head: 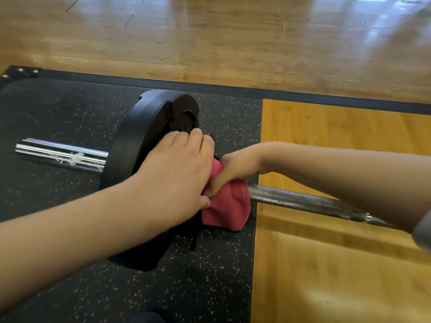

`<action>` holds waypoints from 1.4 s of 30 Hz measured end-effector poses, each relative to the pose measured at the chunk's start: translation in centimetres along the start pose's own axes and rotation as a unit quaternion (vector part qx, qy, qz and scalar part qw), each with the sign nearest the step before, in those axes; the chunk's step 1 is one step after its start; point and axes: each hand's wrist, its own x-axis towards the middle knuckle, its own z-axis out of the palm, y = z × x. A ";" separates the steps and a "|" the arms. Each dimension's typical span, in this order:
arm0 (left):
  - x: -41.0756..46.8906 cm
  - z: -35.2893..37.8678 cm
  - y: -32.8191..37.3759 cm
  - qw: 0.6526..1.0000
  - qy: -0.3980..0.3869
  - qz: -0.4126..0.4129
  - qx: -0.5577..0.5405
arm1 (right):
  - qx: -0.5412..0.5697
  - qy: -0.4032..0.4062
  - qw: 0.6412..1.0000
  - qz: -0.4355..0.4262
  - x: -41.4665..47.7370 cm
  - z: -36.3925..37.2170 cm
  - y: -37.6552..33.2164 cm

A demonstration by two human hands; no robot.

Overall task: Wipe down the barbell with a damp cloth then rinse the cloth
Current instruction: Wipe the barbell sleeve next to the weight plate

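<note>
Head view: barbell (303, 201) lies low across black speckled mat (58, 108) & wood platform (338, 264). Black weight plate (140, 127) sits on the bar over the mat, w/ chrome sleeve end sticking out on its left. L hand (177, 169) is draped over plate's top, fingers bent down over its inner face, gripping it; thumb right by the cloth. R hand (238, 169) is clenched round pink cloth (228, 206), which wraps the shaft just beside the plate, inner side. Loose cloth end hangs below the bar, down near the mat/wood seam. Shaft to the right looks dull grey w/ knurling. Edges of frame a bit blurred.
</note>
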 end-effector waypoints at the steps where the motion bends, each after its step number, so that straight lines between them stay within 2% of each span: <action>1: -0.1 -0.1 0.0 1.000 0.005 0.002 -0.002 | -0.002 0.005 1.000 0.001 0.0 0.2 0.0; 3: -0.3 0.0 -0.2 1.000 0.003 0.008 -0.010 | -0.028 0.054 0.998 -0.009 -0.1 1.0 -0.1; 5: -0.3 0.2 -0.3 1.000 -0.016 0.025 0.006 | -0.090 0.140 0.986 -0.007 -0.7 2.6 -0.1; 7: -0.3 0.7 -0.2 0.998 -0.034 0.045 0.023 | -0.177 0.250 0.952 -0.001 -1.2 5.1 0.0; 9: -0.3 1.1 0.0 0.997 -0.046 0.053 0.029 | -0.261 0.344 0.901 -0.030 -1.5 7.4 0.3; 11: -0.5 1.3 0.3 0.997 -0.045 0.056 0.024 | -0.287 0.385 0.874 -0.075 -1.5 8.5 0.8; 13: -1.1 1.6 0.6 0.998 -0.043 0.050 0.009 | -0.268 0.374 0.884 -0.085 -1.6 8.6 1.0; 18: -3.2 3.1 0.7 0.996 0.075 0.029 -0.031 | -0.166 0.263 0.950 -0.031 -1.3 7.5 1.2; 21: -4.1 3.8 1.1 0.996 0.078 0.040 -0.035 | -0.102 0.168 0.980 -0.031 -0.5 5.7 0.9; 23: -4.2 3.8 1.1 0.995 0.075 0.048 -0.033 | -0.095 0.139 0.985 -0.045 -0.5 5.1 0.5; 24: -4.1 3.8 0.9 0.996 0.069 0.052 -0.032 | -0.113 0.148 0.981 -0.049 -0.6 5.2 0.4; 26: -3.7 4.0 0.5 0.995 0.071 0.061 -0.031 | -0.189 0.218 0.957 -0.037 -1.1 6.2 0.4; 30: -2.3 3.9 -0.5 0.993 0.082 0.079 -0.021 | -0.347 0.383 0.854 -0.058 -0.7 9.0 1.3; 32: -1.4 3.6 -1.1 0.993 0.084 0.081 -0.023 | -0.380 0.443 0.809 -0.067 -0.1 9.1 2.0; 33: -0.8 3.4 -1.3 0.993 0.086 0.082 -0.025 | -0.383 0.456 0.799 -0.076 0.2 8.8 2.2; 36: 0.9 2.7 -2.0 0.991 0.100 0.088 -0.005 | -0.386 0.404 0.828 -0.052 -0.3 7.4 1.5; 38: 1.5 2.2 -1.9 0.989 0.124 0.075 0.007 | -0.374 0.397 0.836 -0.055 -0.5 6.1 1.4; 42: 0.7 2.4 -0.1 0.988 0.146 0.033 -0.037 | -0.346 0.347 0.870 -0.058 0.2 2.9 1.4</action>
